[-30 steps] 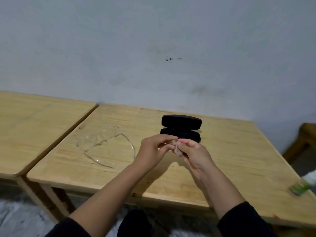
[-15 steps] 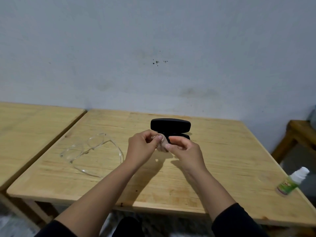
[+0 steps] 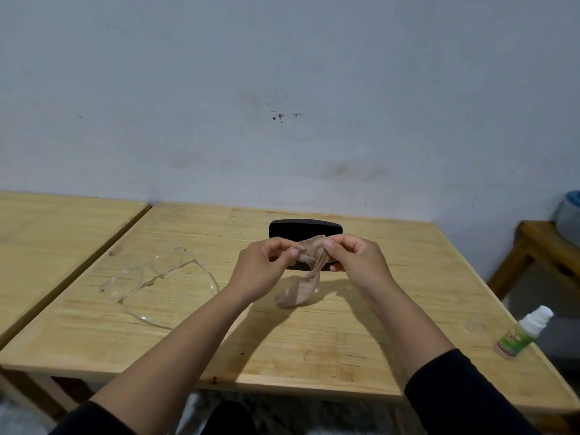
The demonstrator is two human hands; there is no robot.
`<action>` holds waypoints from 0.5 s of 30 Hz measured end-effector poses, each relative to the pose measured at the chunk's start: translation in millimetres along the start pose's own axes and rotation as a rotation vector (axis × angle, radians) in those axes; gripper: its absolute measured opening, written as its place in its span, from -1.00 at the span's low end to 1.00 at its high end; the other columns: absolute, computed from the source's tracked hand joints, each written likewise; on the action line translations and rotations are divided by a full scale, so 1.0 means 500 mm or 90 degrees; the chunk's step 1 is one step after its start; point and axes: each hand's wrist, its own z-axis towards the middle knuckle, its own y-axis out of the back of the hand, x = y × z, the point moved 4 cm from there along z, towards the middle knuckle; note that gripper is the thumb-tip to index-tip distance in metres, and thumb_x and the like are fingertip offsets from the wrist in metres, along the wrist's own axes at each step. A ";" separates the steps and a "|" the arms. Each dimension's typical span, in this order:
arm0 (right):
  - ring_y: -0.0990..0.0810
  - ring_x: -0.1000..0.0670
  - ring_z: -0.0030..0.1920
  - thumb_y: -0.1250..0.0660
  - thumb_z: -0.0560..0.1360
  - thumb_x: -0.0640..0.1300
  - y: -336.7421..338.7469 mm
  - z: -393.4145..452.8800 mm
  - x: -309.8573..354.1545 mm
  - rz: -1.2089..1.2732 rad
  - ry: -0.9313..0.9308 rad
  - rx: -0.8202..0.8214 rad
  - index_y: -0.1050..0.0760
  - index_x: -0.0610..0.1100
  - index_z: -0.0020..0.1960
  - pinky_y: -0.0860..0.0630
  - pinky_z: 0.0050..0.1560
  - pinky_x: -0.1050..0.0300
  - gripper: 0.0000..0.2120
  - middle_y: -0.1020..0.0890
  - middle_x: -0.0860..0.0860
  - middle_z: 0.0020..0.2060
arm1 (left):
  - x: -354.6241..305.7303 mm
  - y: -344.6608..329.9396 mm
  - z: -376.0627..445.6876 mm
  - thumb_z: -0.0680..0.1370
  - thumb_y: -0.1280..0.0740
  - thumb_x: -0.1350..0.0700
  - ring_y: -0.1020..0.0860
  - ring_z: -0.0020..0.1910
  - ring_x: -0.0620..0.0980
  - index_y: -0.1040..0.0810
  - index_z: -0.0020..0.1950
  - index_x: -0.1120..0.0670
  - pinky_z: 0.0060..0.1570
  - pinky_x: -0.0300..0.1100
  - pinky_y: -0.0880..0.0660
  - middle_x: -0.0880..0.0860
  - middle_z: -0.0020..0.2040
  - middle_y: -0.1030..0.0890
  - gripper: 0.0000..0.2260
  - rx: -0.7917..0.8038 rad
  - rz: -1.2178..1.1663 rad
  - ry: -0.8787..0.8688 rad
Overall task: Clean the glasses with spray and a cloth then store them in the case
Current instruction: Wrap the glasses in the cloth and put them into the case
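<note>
A thin beige cloth (image 3: 309,274) hangs between my hands above the wooden table (image 3: 314,340), its lower end touching the tabletop. My left hand (image 3: 266,268) pinches its upper left edge and my right hand (image 3: 354,259) pinches its upper right edge. Behind my hands stands the black glasses case (image 3: 304,227), open, its lower half mostly hidden. Clear-framed glasses (image 3: 157,281) lie on the table to the left, temples unfolded. A small spray bottle (image 3: 521,334) with a green label and white top lies tilted at the table's right edge.
A second wooden table (image 3: 47,246) adjoins on the left with a narrow gap. A wooden stool or bench (image 3: 546,249) with a grey-blue object on it stands at the right. A pale wall rises close behind the tables.
My hands have drawn apart and the bunched cloth has spread out, its tail dropping to the table. The view has shifted, bringing the spray bottle fully into sight.
</note>
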 end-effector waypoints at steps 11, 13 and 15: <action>-0.59 0.08 -0.32 -0.20 0.57 -0.24 0.025 -0.002 0.034 0.032 -0.014 0.131 -0.58 -0.15 -0.18 -0.49 -0.27 0.25 -0.77 -0.64 -0.04 -0.32 | -0.059 -0.070 0.013 0.38 -0.45 -0.10 -0.61 -0.17 -0.01 -0.61 -0.15 0.04 -0.01 -0.03 -0.59 0.12 -0.20 -0.63 -0.77 0.055 -0.158 0.002; -0.58 0.07 -0.35 -0.18 0.58 -0.24 0.034 -0.003 0.037 0.053 -0.028 0.137 -0.56 -0.19 -0.18 -0.49 -0.32 0.28 -0.77 -0.62 -0.06 -0.33 | -0.065 -0.068 0.017 0.42 -0.45 0.06 -0.57 -0.22 -0.03 -0.58 -0.21 0.06 -0.07 -0.11 -0.58 0.09 -0.25 -0.56 -0.89 0.063 -0.176 0.001; -0.55 0.08 -0.38 -0.19 0.58 -0.24 0.049 -0.001 0.037 0.077 -0.037 0.117 -0.54 -0.23 -0.15 -0.50 -0.36 0.30 -0.80 -0.59 -0.08 -0.34 | -0.067 -0.061 0.021 0.42 -0.45 0.12 -0.55 -0.26 -0.07 -0.56 -0.24 0.05 -0.19 -0.26 -0.53 0.03 -0.30 -0.55 -0.91 0.055 -0.169 -0.001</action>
